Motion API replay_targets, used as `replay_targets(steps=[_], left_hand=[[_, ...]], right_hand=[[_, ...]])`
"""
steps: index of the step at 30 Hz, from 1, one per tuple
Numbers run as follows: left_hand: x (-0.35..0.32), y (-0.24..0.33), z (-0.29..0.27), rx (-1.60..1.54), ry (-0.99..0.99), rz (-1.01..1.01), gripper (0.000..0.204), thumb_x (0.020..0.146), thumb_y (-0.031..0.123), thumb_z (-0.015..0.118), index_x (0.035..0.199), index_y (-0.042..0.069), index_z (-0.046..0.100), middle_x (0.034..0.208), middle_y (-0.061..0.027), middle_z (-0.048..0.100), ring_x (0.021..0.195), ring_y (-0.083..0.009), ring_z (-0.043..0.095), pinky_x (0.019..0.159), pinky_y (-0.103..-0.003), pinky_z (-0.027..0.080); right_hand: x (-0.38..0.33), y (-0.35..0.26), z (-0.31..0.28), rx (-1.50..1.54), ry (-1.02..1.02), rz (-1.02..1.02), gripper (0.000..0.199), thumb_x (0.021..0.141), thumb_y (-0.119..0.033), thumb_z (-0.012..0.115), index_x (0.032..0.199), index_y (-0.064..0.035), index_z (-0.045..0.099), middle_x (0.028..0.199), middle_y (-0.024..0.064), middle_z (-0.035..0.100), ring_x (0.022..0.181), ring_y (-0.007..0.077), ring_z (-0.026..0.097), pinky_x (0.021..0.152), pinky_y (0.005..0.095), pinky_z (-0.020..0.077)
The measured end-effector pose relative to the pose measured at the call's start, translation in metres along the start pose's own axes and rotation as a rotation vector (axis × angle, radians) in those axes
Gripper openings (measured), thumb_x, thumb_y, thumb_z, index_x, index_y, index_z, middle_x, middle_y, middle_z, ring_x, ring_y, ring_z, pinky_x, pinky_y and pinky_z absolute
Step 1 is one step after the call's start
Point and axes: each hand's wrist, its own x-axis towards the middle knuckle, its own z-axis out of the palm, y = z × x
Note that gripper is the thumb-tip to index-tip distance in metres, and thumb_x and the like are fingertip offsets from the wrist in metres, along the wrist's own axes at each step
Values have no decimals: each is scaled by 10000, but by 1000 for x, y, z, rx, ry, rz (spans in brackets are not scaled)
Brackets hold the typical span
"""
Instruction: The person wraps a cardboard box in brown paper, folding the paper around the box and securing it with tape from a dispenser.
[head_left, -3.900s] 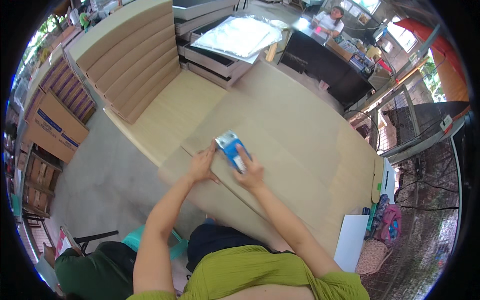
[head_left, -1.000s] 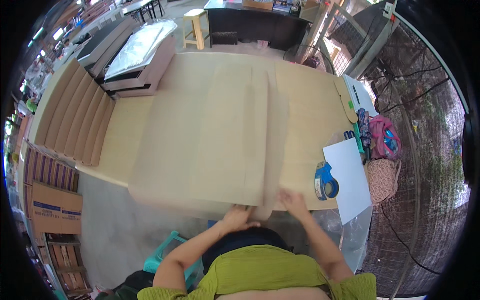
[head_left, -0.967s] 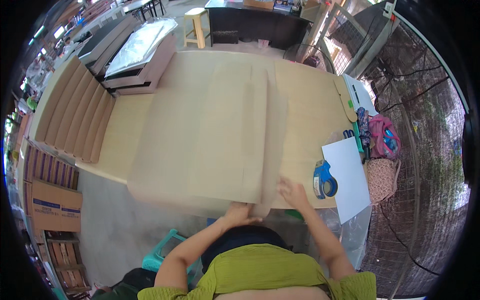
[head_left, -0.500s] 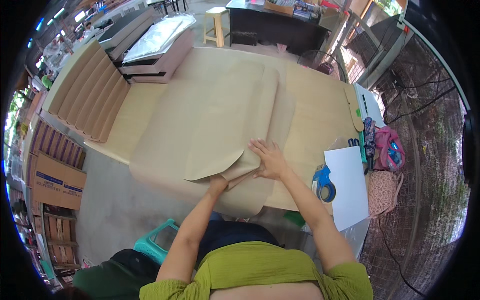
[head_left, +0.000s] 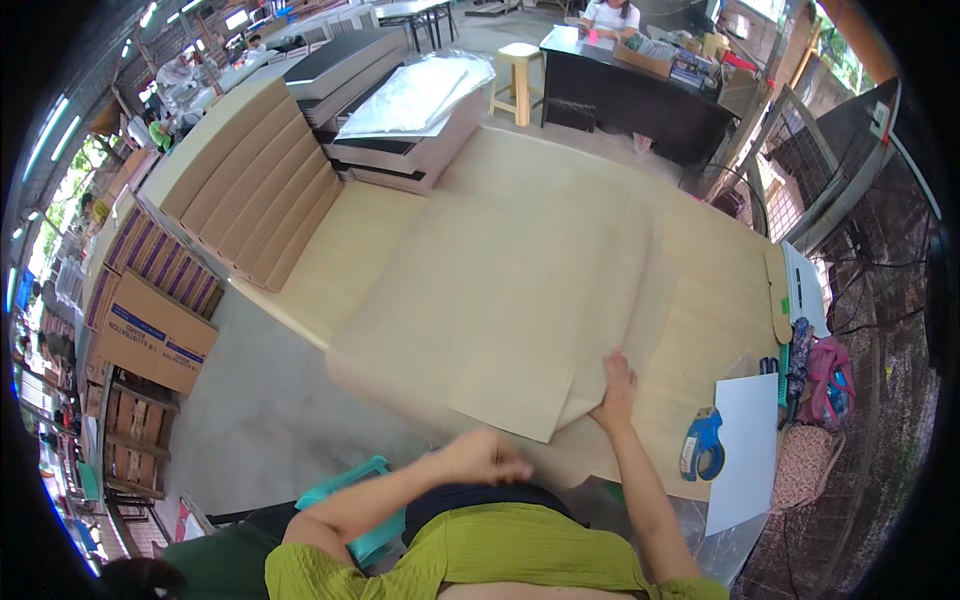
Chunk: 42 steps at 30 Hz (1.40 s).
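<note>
Paper (head_left: 480, 300) lies under the right hand (head_left: 619, 390), fingers outstretched; the left hand (head_left: 485, 458), blurred, looks curled, its grip unclear.

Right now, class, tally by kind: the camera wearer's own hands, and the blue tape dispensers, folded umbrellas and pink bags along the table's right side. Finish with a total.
Hands: 2 (left hand, right hand)
Blue tape dispenser: 1
Folded umbrella: 1
Pink bags: 2 (bright pink bag, pale textured bag)
Total: 6
</note>
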Motion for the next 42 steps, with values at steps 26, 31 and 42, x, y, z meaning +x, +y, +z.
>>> replay_targets(steps=[26,31,42], left_hand=[[164,-114,-124,784,404,534,668,945,621,473,1547,372,325,1660,-122,149,1515,-412,112,1115,-749,77],[162,-103,-124,771,385,516,674,942,611,488,1549,366,326,1663,-113,143,1516,-405,116,1123,-740,78],[163,-98,-115,769,416,469,657,938,618,488,1536,381,354,1667,-87,143,1520,-397,111,1134,-726,67]], right_hand=[[-23,-317,138,-207,-160,432,490,936,-296,610,1325,0,573,1328,144,607,1285,277,524,1103,438,386],[-45,-278,-12,991,411,966,185,872,-138,706,933,36,720,992,131,707,870,196,676,803,326,561],[-10,-116,29,1484,389,1142,223,933,-165,679,1100,-17,662,920,95,722,796,190,696,644,259,519]])
